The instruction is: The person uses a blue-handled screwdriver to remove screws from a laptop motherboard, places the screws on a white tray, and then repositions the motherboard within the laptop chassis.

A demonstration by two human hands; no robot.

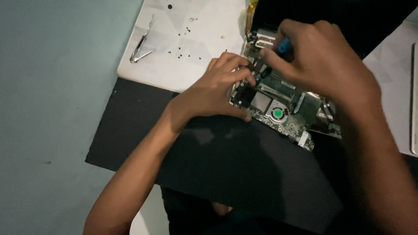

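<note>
Dim light here, and a good deal is hard to read. The right hand (324, 58) sits over the far end of the circuit board (285, 102), fingers pinched together around a blue-handled tool (284, 45); only a sliver of blue shows between the fingers, and its tip is hidden behind the hand, so where it meets the board cannot be made out. The right forearm runs off the bottom right of the view and covers the board's right end. The left hand (217, 89) lies on the board's near left corner, thumb pressed along the near edge, the other fingers curled together on top, fingertips touching the left side of the board; whether they grip anything small there cannot be told. The board itself rests on a black mat (209, 161) that spreads toward the near edge of the table, with a round fan (278, 113) bearing a green centre showing beside the left thumb. Beyond the board, a dark panel (339, 13) fills the far right, cut off by the top of the view, its detail lost in shadow. On the far left corner of the mat lies a white sheet (174, 69), scattered with tiny dark screws (188, 31), loose and too small to count surely. Metal tweezers (141, 43) lie on the sheet's left edge, well apart from both hands.
</note>
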